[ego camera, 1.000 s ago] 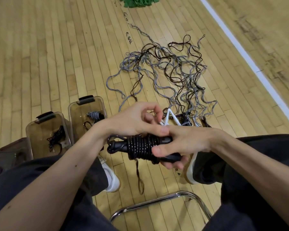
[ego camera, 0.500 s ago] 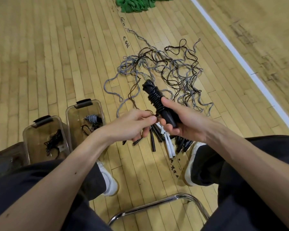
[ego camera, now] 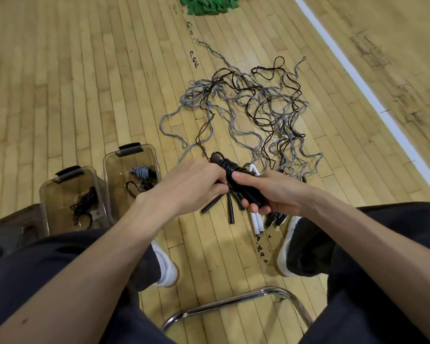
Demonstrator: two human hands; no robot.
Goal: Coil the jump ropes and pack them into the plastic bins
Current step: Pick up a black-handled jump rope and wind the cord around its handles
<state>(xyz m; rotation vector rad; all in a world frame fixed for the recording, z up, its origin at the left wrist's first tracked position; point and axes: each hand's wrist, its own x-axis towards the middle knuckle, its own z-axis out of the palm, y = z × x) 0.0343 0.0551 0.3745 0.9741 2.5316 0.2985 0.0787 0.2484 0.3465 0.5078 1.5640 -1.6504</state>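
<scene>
A black jump rope is coiled tightly round its own handles, and I hold it over the floor between my knees. My right hand grips the lower end of the bundle. My left hand pinches the coil from the left, its fingertips hidden behind the bundle. A tangle of grey and black ropes lies on the floor ahead, with loose black and white handles below my hands. Two clear plastic bins stand at the left: the near bin holds a black rope, the far bin a grey one.
A third dark bin sits at the far left edge. A chrome chair frame curves between my legs. Green cloth lies at the top of the wooden floor, and a white court line runs down the right.
The coiled bundle went from level to upright, then came down lower and tilted. My left hand has moved back onto the coil.
</scene>
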